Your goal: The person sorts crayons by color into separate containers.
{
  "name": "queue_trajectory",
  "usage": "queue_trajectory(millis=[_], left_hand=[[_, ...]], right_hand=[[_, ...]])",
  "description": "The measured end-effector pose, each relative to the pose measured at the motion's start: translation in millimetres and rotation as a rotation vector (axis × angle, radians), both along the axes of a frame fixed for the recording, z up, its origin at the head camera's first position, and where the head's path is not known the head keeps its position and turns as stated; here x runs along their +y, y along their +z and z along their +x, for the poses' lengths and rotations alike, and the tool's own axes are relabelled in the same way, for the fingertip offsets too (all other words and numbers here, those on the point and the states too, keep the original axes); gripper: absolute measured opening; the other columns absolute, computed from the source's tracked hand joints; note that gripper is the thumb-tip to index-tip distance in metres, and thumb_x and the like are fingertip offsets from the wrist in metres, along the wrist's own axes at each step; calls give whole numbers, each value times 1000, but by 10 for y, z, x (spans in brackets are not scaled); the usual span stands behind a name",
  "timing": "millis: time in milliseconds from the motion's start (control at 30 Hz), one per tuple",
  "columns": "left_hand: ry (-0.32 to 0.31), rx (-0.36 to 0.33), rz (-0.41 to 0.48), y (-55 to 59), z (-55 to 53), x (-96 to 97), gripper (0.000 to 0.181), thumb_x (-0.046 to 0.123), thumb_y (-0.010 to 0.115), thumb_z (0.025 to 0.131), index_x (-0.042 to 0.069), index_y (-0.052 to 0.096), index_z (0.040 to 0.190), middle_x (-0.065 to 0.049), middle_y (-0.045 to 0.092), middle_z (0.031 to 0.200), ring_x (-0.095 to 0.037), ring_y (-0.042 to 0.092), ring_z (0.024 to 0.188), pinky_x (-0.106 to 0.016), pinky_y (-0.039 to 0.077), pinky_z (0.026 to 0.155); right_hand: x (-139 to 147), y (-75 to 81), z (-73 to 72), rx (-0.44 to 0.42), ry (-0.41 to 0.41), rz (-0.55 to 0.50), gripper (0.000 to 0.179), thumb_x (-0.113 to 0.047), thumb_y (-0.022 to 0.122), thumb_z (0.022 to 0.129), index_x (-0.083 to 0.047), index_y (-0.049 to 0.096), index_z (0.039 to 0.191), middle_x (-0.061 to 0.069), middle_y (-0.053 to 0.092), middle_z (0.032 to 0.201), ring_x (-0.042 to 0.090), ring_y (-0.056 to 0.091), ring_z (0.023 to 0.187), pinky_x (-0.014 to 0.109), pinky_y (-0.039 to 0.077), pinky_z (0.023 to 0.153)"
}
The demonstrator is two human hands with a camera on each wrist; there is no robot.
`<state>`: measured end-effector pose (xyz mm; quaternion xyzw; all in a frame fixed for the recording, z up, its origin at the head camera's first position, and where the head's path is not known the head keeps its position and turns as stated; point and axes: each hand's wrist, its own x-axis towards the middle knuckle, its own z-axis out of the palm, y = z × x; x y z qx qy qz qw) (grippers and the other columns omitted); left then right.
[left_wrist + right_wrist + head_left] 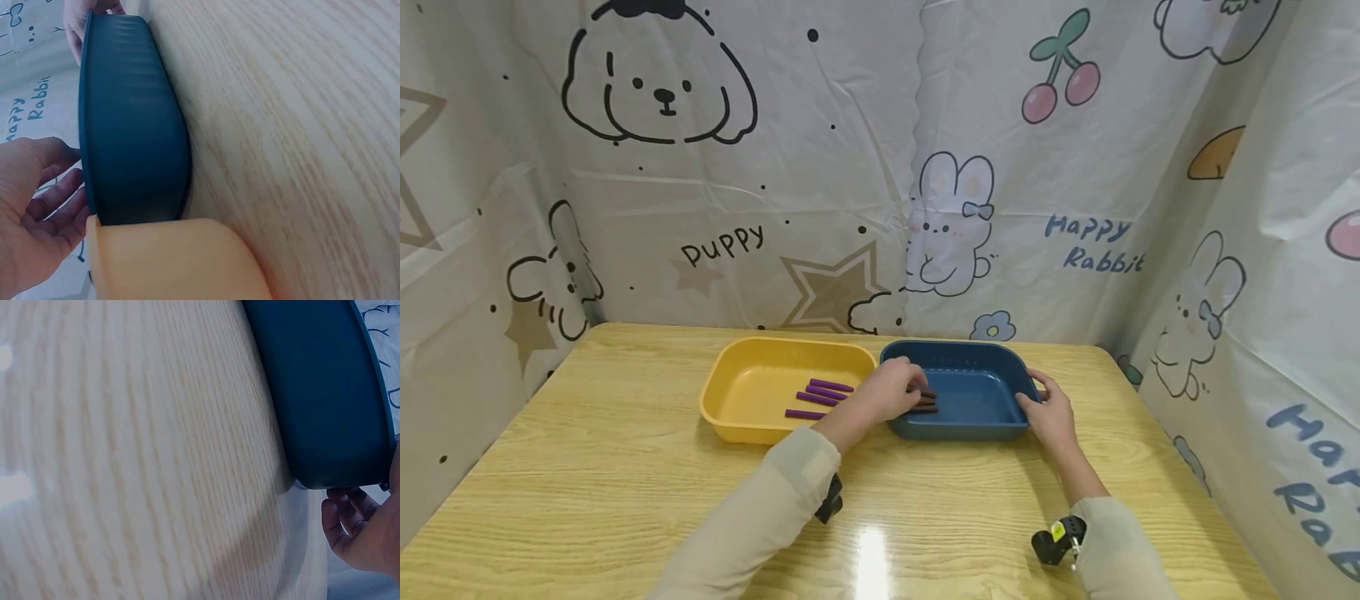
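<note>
My left hand [889, 390] reaches over the near-left rim of the blue basket [958, 432], its fingers bent down by several dark brown sticks [927, 409] lying inside. In the left wrist view, the blue wall hides the fingertips of the left hand [37, 212], so any hold on a stick cannot be made out. At the opposite end, my right hand [1049, 413] grips the basket's right rim, thumb inside and fingers outside. The right wrist view has the right hand's fingers [335, 526] against that end of the basket.
A yellow basket [718, 425] stands against the blue one's left side, with several purple sticks [808, 414] in it. Both are on a wood-grain table [625, 483]. Printed white cloth [820, 192] hangs behind and at both sides.
</note>
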<state>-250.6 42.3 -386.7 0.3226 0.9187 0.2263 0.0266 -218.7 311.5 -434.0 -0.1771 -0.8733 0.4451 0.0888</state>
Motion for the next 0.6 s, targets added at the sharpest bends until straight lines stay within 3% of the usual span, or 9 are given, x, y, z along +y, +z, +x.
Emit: queue_trajectory(millis=[300,433,600], left_hand=[[38,-9,30,145,-40,-191,22,15,60,89,8,66,110,-8,60,103,-20,55,94,-33,49,86],[70,-14,46,207,-52,-297,24,16,60,90,7,65,111,-9,62,105,-21,55,95,-34,49,86],[160,-14,98,255,-54,-521,26,18,59,90,7,65,112,-10,63,108,-23,57,100,-37,49,88]], right_hand=[[12,16,-17,4,6,22,51,-18,55,92,-14,41,141,24,53,120,29,55,100,23,45,69],[35,32,-1,-2,5,56,52,-17,54,92,-12,40,141,25,52,121,32,53,103,31,46,77],[48,51,16,-3,26,67,54,-21,54,92,-9,38,142,27,48,128,37,50,111,44,44,90]])
